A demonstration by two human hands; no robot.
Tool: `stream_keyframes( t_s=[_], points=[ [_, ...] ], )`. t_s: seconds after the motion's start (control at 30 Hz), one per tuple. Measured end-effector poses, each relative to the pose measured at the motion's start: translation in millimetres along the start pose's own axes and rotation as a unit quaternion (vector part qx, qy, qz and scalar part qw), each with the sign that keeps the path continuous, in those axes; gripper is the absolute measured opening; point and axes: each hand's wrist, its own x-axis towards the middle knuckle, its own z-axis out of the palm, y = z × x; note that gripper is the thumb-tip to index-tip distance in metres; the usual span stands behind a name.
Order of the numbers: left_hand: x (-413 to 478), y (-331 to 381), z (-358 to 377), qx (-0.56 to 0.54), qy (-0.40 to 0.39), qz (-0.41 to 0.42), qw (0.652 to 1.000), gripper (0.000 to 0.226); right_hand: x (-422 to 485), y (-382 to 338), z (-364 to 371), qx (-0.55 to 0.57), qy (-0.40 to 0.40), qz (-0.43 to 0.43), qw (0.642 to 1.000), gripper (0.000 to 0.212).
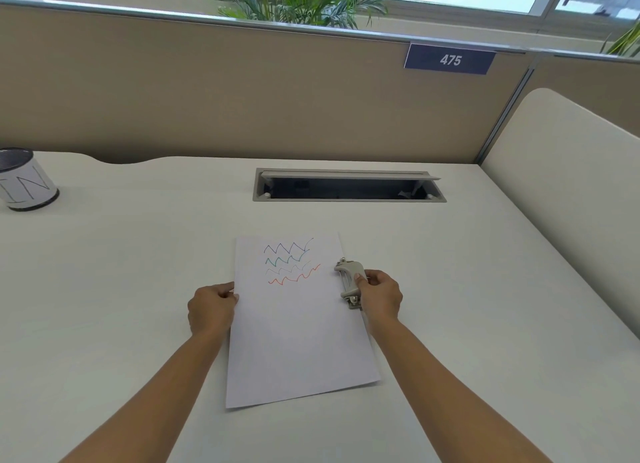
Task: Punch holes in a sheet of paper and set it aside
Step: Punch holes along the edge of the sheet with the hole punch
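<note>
Right grip: right hand (381, 294) has its fingers curled round the hole punch (349, 282), thumb on the near side of the lever.
Left grip: left hand (212, 306) pinches the left edge of the sheet of paper (298, 331), thumb on top and fingers curled.
Sheet of paper: lies on the white desk (138, 289) between the two hands, long side running away from the person, its near right corner turned slightly outward.
Markings: four zigzag lines in dark blue, teal, grey and red sit in the far half of the sheet.
Hole punch: small, pale grey, set against the sheet's right edge in its far half; whether the edge is in the slot I cannot tell.
Cable tray (349, 185): recessed in the desk beyond the sheet, lid up.
Tin (26, 182): stands at the far left of the desk, well apart from the sheet.
Number plate (450, 60): blue, reads 475, fixed at the top of the beige partition (242, 92).
</note>
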Motion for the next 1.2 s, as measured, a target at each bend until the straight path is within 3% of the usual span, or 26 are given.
stream_keyframes(
  t_s=[0.5,0.77,1.0,1.2],
  points=[
    [7.9,-4.4,-0.7,-0.003,-0.012,0.004,1.000,0.028,3.8,-0.1,-2.7,-0.014,-0.020,0.003,1.000,0.015],
    [5.1,-0.6,0.2,0.070,0.013,0.004,0.997,0.034,9.8,-1.5,-7.3,-0.019,-0.044,0.019,0.999,0.015],
    [-0.2,10.2,13.9,0.150,0.033,0.120,0.981,0.040,22.9,-6.5,-12.2,-0.003,-0.053,0.044,0.998,0.022],
    [-4.3,19.6,45.1,0.213,-0.012,0.271,0.939,0.036,35.1,-18.7,-4.0,-0.162,-0.005,-0.072,0.984,0.028]
  ],
)
